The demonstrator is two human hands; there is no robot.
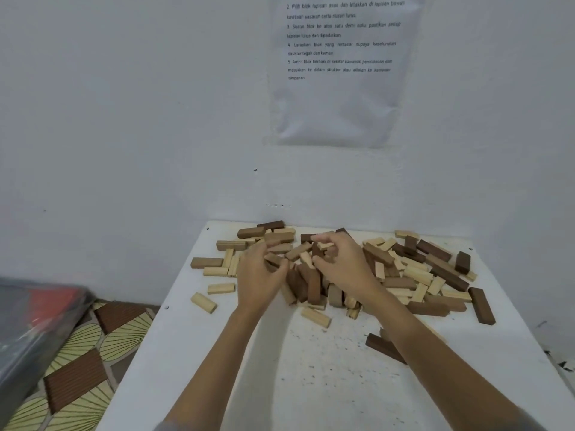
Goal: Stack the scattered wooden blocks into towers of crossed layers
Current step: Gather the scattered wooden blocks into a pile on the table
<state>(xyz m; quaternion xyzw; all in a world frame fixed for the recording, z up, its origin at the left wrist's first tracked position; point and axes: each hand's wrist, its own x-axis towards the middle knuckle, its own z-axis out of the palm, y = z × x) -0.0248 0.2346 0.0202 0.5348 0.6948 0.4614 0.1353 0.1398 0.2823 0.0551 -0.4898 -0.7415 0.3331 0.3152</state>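
Worktop: white and speckled, it carries every block in view. No tower stands on it and no crossed layer is laid, so the job looks barely begun and all the stacking is still to do.
Stray dark block: lies flat at 5 o'clock, partly under the right forearm, its long axis running from 10 to 4 o'clock.
Pale block: flat just this side of the heap, long axis also about 10 to 4.
Left hand: at the heap's 9 o'clock side, fingers curled down among the blocks; whether they have closed on one cannot be told.
Right hand: at the centre, thumb and curled fingers pinching a small dark block, which sits roughly upright.
Wooden blocks: a loose heap of pale, tan and dark pieces from 9 to 3 o'clock across the far half. They lie crossed and tilted with no shared heading.
End block: at 2 o'clock, seemingly standing on end.
Printed sheet: pinned to the wall at 12 o'clock.
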